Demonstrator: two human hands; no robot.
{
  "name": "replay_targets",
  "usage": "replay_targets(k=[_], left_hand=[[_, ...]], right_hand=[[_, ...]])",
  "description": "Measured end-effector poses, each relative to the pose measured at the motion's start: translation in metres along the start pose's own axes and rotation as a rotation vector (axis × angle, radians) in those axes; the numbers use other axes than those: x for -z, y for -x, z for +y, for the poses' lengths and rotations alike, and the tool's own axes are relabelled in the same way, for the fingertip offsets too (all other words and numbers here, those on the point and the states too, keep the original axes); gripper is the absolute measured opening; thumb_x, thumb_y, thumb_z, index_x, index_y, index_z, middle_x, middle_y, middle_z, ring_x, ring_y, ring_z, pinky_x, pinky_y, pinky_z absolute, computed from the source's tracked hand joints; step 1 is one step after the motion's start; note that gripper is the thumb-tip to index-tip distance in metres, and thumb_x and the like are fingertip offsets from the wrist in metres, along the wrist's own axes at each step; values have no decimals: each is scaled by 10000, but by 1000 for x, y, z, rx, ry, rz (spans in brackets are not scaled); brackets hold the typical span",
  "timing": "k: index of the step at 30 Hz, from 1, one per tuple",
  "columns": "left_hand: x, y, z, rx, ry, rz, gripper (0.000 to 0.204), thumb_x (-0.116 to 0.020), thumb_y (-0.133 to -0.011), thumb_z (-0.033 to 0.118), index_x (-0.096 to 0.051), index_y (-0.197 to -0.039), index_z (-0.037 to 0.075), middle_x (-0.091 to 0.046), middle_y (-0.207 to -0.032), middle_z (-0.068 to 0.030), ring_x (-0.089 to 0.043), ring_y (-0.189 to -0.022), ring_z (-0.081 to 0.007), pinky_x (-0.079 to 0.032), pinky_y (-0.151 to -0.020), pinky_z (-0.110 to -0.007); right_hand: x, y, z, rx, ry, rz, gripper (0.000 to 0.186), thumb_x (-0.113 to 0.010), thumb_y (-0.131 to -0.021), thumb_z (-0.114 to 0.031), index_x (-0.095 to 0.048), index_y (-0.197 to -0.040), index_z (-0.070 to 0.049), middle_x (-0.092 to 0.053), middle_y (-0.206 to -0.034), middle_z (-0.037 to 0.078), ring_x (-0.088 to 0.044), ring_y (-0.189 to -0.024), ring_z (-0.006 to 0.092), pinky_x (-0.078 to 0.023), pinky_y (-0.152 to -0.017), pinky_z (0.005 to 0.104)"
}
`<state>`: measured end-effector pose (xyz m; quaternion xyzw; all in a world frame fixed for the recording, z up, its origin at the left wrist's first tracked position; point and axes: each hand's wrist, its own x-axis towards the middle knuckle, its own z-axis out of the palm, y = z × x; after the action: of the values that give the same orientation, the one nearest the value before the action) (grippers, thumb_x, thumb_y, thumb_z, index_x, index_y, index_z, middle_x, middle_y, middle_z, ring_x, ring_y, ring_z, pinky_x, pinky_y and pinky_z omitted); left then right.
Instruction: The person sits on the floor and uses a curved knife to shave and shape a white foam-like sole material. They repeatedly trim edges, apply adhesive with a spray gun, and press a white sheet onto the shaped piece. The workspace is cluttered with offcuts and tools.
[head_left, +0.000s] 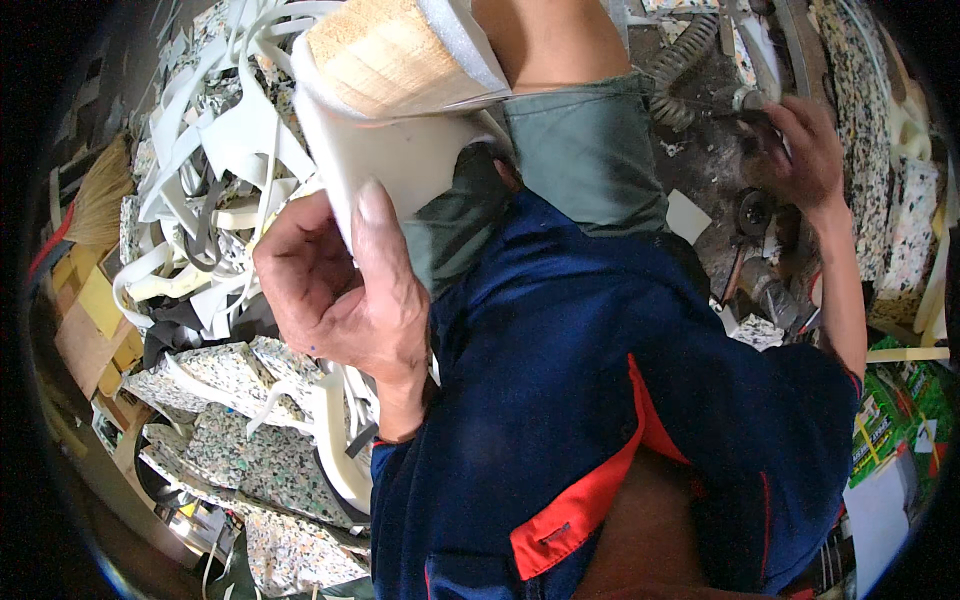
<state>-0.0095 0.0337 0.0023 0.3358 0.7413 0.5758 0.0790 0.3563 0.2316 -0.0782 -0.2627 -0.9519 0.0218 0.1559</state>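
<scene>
My left hand is closed on the edge of a bent white foam sheet, thumb on the near side. This sheet curves beneath a tan, towel-like textured pad with a pale grey foam edge, all resting at my bare knee and green shorts. From the pad a thin thread-like line runs rightward across the shorts toward my right hand. That hand is out to the right, low over the dark floor, with its fingers curled beside a small roundish metal thing. What they grip is too small to make out.
White foam offcuts lie tangled at left, above speckled foam slabs. A straw broom stands at far left. On the right are a coiled hose, a clear bottle, a speckled foam wall and green packages.
</scene>
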Motion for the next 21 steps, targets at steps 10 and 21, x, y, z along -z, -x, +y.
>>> replay_targets(k=[10, 21], left_hand=[[-3, 1, -56, 220, -140, -596, 500, -836, -838, 248, -622, -1179, -48, -707, -1021, -140, -663, -910, -204, -533, -833, -350], [-19, -65, -50, -417, -198, -348, 277, -614, -1003, 245, -658, -999, -29, -677, -817, -97, -617, -736, -182, -500, -648, -367]], right_hand=[[-19, -59, -96, -485, -698, 94, 365, -671, -915, -85, -601, -1266, -13, -696, -1024, 114, -657, -899, 171, -524, -838, 321], [-15, -217, -157, -302, -724, 208, 353, -685, -919, -321, -598, -1051, -6, -682, -831, 221, -683, -736, 398, -531, -680, 484]])
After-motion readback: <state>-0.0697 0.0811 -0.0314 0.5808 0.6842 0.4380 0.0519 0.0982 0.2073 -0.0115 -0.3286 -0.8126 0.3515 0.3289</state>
